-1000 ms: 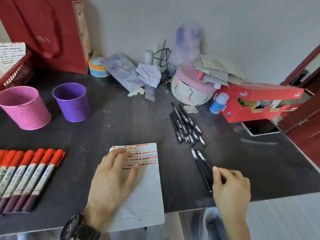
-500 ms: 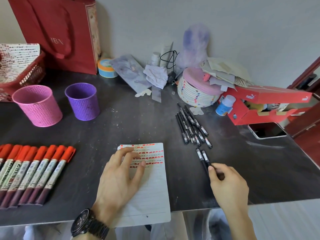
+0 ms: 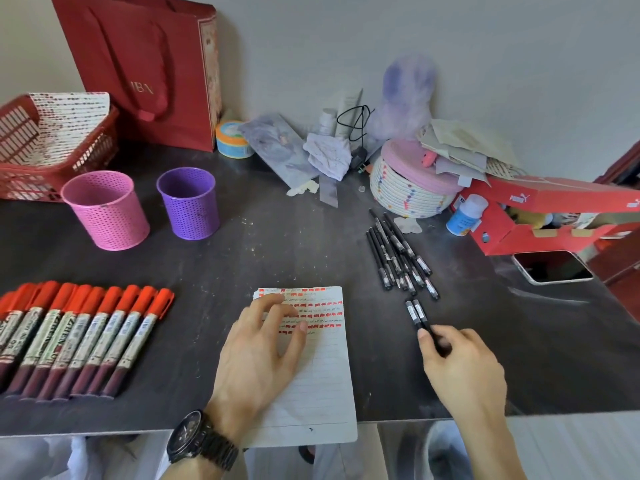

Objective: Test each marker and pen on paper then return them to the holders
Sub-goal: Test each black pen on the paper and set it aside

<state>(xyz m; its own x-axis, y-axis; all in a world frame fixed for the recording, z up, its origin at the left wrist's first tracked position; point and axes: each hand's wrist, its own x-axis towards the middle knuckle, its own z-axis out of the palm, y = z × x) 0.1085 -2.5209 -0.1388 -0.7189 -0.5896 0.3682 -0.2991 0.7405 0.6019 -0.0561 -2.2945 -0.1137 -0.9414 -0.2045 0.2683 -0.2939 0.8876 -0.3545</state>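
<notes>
A lined sheet of paper [image 3: 322,386] with rows of red test marks lies at the table's front edge. My left hand [image 3: 258,355] rests flat on it, fingers spread. Right of the paper, my right hand [image 3: 457,365] pinches the rear ends of two black pens [image 3: 415,311] that lie side by side on the table. A bundle of several black pens [image 3: 394,254] lies farther back. Several red-capped markers [image 3: 79,334] lie in a row at the left. A pink holder [image 3: 104,209] and a purple holder [image 3: 188,202] stand behind them.
A dark table [image 3: 277,258] carries a red basket [image 3: 52,157] at far left, a red paper bag [image 3: 145,64], a woven lidded basket [image 3: 412,188], a red shoebox [image 3: 540,216], a small bottle [image 3: 465,214] and a phone [image 3: 552,266] at right.
The view has shifted right, showing more markers. My right hand moved slightly forward along the two pens and closed on their ends. My left hand stays on the paper.
</notes>
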